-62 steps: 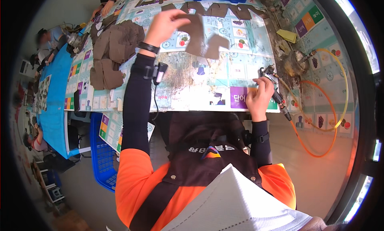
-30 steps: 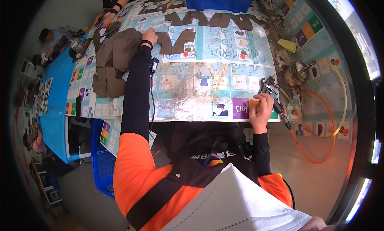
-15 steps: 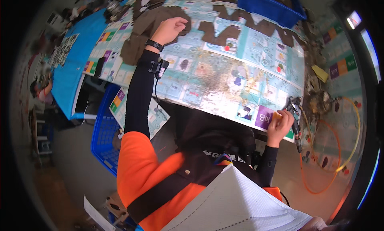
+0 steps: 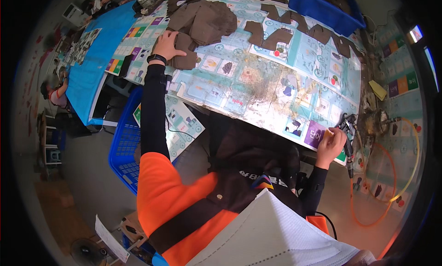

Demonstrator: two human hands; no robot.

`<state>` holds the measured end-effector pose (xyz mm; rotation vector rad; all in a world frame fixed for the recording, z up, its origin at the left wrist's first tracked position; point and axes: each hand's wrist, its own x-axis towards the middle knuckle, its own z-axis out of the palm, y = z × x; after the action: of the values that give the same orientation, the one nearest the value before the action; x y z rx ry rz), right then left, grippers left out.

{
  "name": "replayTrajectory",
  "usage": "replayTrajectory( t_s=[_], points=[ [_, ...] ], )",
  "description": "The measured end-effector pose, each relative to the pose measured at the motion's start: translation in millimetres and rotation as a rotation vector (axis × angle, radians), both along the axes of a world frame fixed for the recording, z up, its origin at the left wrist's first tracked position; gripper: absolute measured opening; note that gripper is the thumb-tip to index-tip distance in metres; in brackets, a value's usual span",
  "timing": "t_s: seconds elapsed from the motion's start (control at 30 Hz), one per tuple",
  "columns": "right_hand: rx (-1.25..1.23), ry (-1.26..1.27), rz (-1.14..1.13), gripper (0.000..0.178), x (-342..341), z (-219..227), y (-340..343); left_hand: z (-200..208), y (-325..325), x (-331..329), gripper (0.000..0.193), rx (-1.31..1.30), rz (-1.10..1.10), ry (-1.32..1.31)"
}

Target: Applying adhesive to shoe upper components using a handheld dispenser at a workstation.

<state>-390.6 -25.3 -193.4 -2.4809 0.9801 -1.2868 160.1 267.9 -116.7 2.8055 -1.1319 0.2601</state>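
My left hand [image 4: 166, 47] rests on the near left part of a heap of flat brown cut pieces [image 4: 212, 22], its thumb spread away from the fingers. Under and beside it, a small stack of the pieces [image 4: 185, 59] lies near the table's left side. At the table's right front corner is my right hand [image 4: 332, 147], fingers curled together. A small orange-tan bit [image 4: 328, 134] shows at its fingertips, too small to name. Just right of that hand sits a dark hand tool [image 4: 348, 132] with a hose, apparently not held.
Zigzag brown pieces [image 4: 299, 24] lie across the back of the patterned tabletop [image 4: 221, 89]. Behind them stands a blue bin [image 4: 322, 10]. A blue basket [image 4: 123, 151] is below left. Orange and yellow hoses [image 4: 395, 174] loop at the right. A yellow pad [image 4: 377, 89] lies at the right edge.
My left hand has come back toward me and left, from the heap's right part onto the near stack, its fingers spreading. My right hand stays at the corner. The whole view has shifted slightly.
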Motion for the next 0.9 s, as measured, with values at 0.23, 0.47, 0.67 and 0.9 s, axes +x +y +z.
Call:
replayTrajectory(
  t_s=[0.23,0.47,0.67,0.9],
  points=[
    [0.011,-0.022,-0.01,0.012,0,2,2,18,-15,-26,0.079,0.132,0.035,-0.103],
    [-0.005,-0.026,0.004,0.01,-4,0,-3,7,-12,-44,0.036,0.128,-0.11,-0.216],
    [-0.021,-0.091,-0.005,0.01,-4,3,-2,-6,-12,-141,0.022,-0.012,-0.085,-0.23],
    [0.438,-0.331,0.322,0.02,11,33,19,48,-22,-257,0.017,-1.018,-0.095,0.525]
  ],
)
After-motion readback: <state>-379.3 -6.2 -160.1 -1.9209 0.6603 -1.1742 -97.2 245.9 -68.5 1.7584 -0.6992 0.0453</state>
